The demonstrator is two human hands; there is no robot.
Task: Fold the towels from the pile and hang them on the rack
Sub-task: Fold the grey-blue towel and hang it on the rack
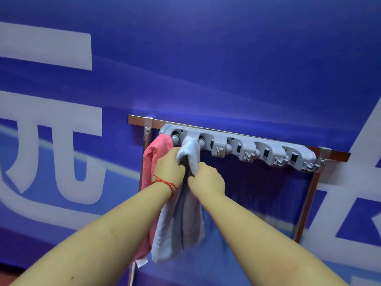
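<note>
Both your hands are bunched tight on the light grey towel (181,215): left hand (169,168) up near its top fold, right hand (207,179) just below. It's draped on the grey clip rack (243,147), pink towel (151,162) hanging just left of your left hand.

Rack (243,146) mounted on frame (307,205), in front of banner (206,58). One towel (150,162) hung at rack's left end. Second towel (190,149) just right of it, draped over next holder. Left hand (169,165) and right hand (208,180) side by side on second towel, below rack.
</note>
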